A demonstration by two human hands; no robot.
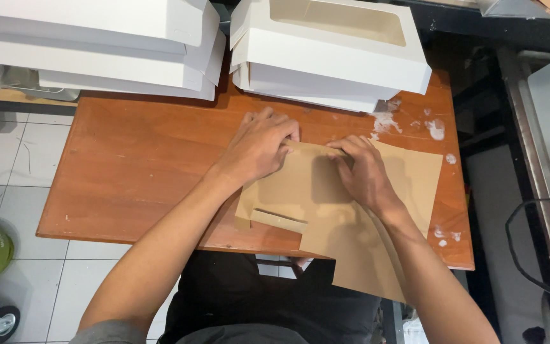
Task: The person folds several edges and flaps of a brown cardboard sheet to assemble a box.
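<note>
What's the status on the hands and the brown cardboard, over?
Left hand and right hand pressing flat brown cardboard on wooden table. White boxes stacked behind, clear.

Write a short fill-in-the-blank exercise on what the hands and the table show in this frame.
1. Both hands, left hand and right hand, press on a flat sheet of ____ cardboard.
2. The cardboard lies on a ____ table.
3. The stacked boxes at the far edge of the table are ____ in colour.
4. The top box on the right stack has a rectangular ____ in its lid.

Missing words: brown; wooden; white; window
</note>
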